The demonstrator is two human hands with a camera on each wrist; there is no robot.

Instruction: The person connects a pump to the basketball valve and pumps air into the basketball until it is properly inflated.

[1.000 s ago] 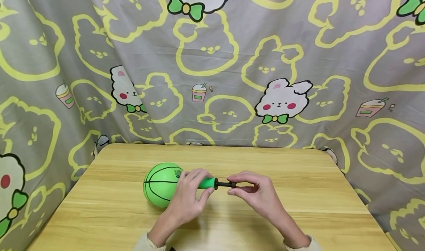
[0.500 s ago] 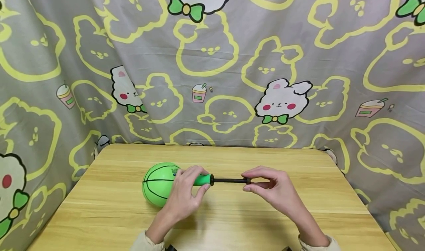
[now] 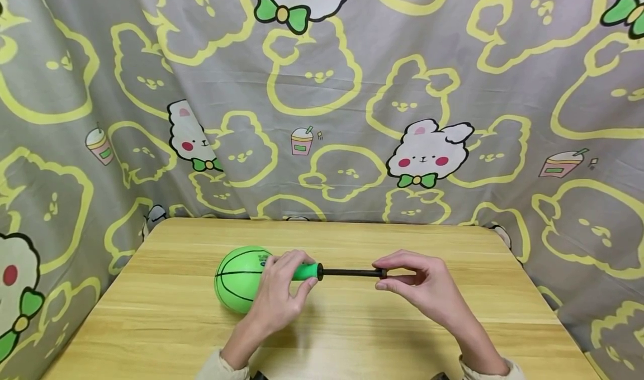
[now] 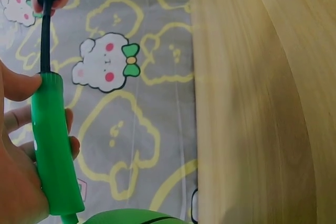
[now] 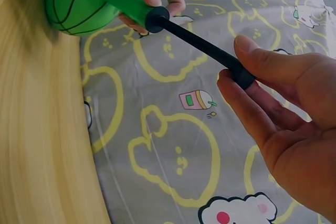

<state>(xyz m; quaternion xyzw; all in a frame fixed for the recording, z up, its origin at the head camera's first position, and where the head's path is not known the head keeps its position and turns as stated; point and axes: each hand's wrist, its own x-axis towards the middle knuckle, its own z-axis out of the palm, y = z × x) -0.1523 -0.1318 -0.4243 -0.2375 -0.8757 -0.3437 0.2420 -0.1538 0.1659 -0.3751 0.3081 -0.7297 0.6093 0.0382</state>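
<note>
A green ball [image 3: 237, 279] with black basketball lines sits on the left half of the table. My left hand [image 3: 280, 293] grips the green barrel of a hand pump [image 4: 51, 145], its fingers curled round it. The barrel's far end points at the ball, and a short green nozzle shows there in the left wrist view. My right hand [image 3: 425, 285] pinches the black end knob [image 5: 242, 77] of the pump between thumb and fingers. Between the hands the black plunger rod [image 3: 349, 272] stands far out of the barrel. The left hand hides part of the ball and barrel in the head view.
The wooden table [image 3: 402, 335] spreads under both hands. Behind and beside it hangs a grey curtain [image 3: 347, 78] with yellow outlines and white rabbit prints. Light sleeves [image 3: 223, 366] show at the lower edge.
My right hand has moved right with the knob, drawing the plunger rod much farther out of the barrel. The left hand, pump barrel and ball have shifted slightly left.
</note>
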